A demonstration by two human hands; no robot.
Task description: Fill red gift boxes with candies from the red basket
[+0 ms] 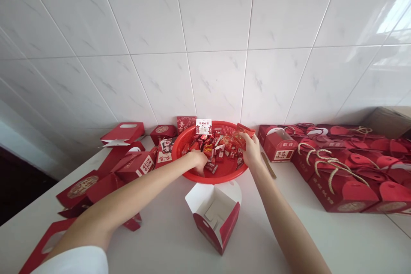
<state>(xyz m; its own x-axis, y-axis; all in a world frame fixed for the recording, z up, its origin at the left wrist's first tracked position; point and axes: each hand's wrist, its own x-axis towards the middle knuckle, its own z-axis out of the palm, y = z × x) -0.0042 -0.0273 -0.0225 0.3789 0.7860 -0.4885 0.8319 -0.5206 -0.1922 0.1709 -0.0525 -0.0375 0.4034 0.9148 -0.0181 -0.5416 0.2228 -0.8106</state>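
A red plastic basket (177, 154) against the wall holds a heap of wrapped candies (208, 152). Down at its left front side is my left hand (199, 162), its fingers closed together low among the sweets; whatever they grip is hidden. At the right rim, my right hand (252, 149) is closed on a shiny red packet (243, 132), raised above the candies. Just in front of the basket, an open red gift box (214, 218) stands with its white inside facing up and its flaps spread; neither hand touches it.
Folded and half-folded red boxes (131, 167) lie on the left, partly under my left arm. Rows of closed red boxes with rope handles (343, 180) fill the right. A thin brownish strip (269, 165) lies by the basket; a cardboard box (390, 120) stands behind.
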